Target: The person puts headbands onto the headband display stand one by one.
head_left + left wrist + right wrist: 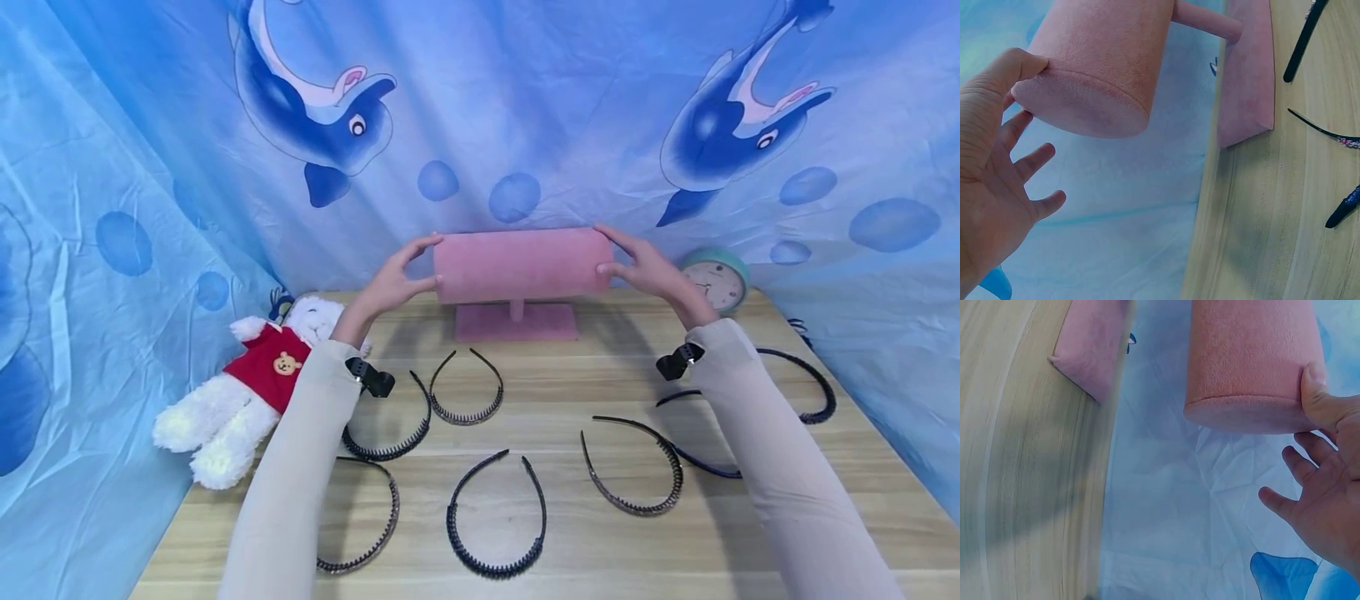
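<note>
A pink plush display stand point(522, 265) has a thick horizontal roll on a short post, above a flat rectangular base point(480, 323) at the table's back. My left hand point(393, 279) grips the roll's left end. In the left wrist view, the thumb of that hand point(991, 156) lies on the roll's edge while the lower fingers spread free of it. At the opposite end, my right hand point(645, 265) holds the roll in the same way. The right wrist view shows its thumb pressed to the plush side, with the other fingers of the hand point(1329, 494) below the end face.
Several dark toothed headbands, among them one at front centre point(495, 571) and one near the base point(467, 419), lie on the wooden table point(555, 517). A white plush bear point(225, 417) in red leans at left. A green-rimmed clock point(716, 282) stands back right. Blue dolphin-print curtains point(480, 108) surround the table.
</note>
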Action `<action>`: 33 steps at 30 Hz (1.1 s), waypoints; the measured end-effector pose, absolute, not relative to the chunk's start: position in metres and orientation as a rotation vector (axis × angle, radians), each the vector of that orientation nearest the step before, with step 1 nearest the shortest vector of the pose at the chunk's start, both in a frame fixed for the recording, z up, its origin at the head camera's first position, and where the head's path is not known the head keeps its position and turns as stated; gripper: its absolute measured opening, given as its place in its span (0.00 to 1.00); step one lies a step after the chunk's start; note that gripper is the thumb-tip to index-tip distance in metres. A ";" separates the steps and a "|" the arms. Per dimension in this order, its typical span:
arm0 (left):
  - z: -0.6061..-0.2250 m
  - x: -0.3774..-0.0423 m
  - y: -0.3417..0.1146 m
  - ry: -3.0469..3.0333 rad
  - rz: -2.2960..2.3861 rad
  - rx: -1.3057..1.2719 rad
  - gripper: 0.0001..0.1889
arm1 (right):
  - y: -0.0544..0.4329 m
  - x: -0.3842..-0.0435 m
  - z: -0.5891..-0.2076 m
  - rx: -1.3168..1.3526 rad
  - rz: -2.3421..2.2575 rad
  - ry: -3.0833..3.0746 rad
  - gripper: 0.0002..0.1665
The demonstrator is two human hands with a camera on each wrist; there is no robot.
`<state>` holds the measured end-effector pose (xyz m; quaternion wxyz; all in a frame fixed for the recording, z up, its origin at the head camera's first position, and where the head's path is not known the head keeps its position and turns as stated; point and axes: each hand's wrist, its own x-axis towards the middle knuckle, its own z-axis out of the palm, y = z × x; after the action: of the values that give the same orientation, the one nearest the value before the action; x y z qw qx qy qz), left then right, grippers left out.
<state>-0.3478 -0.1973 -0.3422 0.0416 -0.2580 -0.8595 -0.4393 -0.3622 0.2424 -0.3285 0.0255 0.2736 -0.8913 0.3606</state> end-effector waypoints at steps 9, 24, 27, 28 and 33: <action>-0.337 -0.350 -0.197 -2.622 -1.364 -0.808 0.38 | 0.236 -0.367 -0.325 0.790 1.078 -2.812 0.43; -0.345 -0.357 -0.194 -2.583 -1.387 -0.830 0.36 | 0.236 -0.369 -0.320 0.743 1.029 -2.845 0.44; -0.341 -0.356 -0.192 -2.571 -1.381 -0.840 0.36 | 0.236 -0.369 -0.319 0.719 1.010 -2.825 0.44; -0.338 -0.354 -0.191 -2.577 -1.381 -0.835 0.36 | 0.236 -0.369 -0.318 0.722 1.001 -2.814 0.43; -0.330 -0.352 -0.190 -2.637 -1.383 -0.793 0.35 | 0.232 -0.365 -0.315 0.795 0.918 -2.711 0.41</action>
<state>-0.3521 -0.1900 -0.3304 0.0303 -0.2571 -0.8554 -0.4486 -0.3649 0.2319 -0.3148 0.0855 0.2667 -0.9092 0.3080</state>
